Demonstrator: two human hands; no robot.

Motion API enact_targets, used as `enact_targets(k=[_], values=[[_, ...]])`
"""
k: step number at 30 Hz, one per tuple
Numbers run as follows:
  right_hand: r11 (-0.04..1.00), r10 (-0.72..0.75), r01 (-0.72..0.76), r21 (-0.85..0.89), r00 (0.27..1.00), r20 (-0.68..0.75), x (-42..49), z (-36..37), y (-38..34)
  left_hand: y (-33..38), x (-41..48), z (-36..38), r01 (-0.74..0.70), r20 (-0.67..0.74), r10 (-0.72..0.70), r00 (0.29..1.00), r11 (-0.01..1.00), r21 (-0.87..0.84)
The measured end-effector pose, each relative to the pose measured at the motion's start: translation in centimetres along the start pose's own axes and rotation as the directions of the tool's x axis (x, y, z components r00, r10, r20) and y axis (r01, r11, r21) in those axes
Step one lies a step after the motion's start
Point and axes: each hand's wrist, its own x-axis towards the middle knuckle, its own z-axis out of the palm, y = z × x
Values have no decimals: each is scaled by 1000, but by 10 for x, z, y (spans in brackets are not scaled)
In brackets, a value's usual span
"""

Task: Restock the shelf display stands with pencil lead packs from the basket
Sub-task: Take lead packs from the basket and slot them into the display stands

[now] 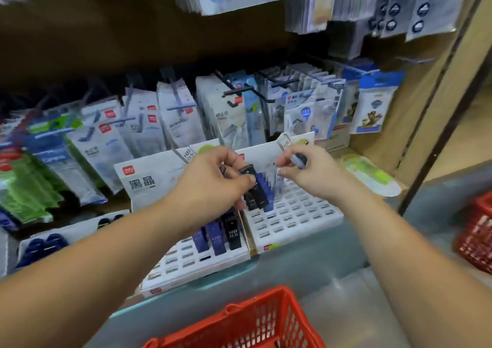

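1. A shop shelf (332,270), backed by hanging packets (173,113), carries two white slotted stands at its front edge: the left stand (183,259) and the right stand (300,214). A red basket (239,323) sits below.
2. The left hand (213,185) curls round a bunch of lead packs (255,188), black and blue, where the two stands meet.
3. The right hand (311,174) pinches a single pack (299,160) with a dark cap above the right stand's back rows.
4. For a clean fit, I'd keep that pack upright, line it up with an empty slot and press it straight down.
5. The packs are slim flat cases. Among the standing packs (218,234) in the left stand, one reads HB 0.5.
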Motion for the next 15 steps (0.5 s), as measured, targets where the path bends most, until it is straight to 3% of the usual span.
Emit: enact_targets(k=[7,15], values=[[997,-46,46,55,999,11,2,5,24,-10,21,20,10,1,-11,1000,992,122],[999,-33,31,14,994,102,-3,6,27,-17,19,26,52,7,-53,999,994,92]])
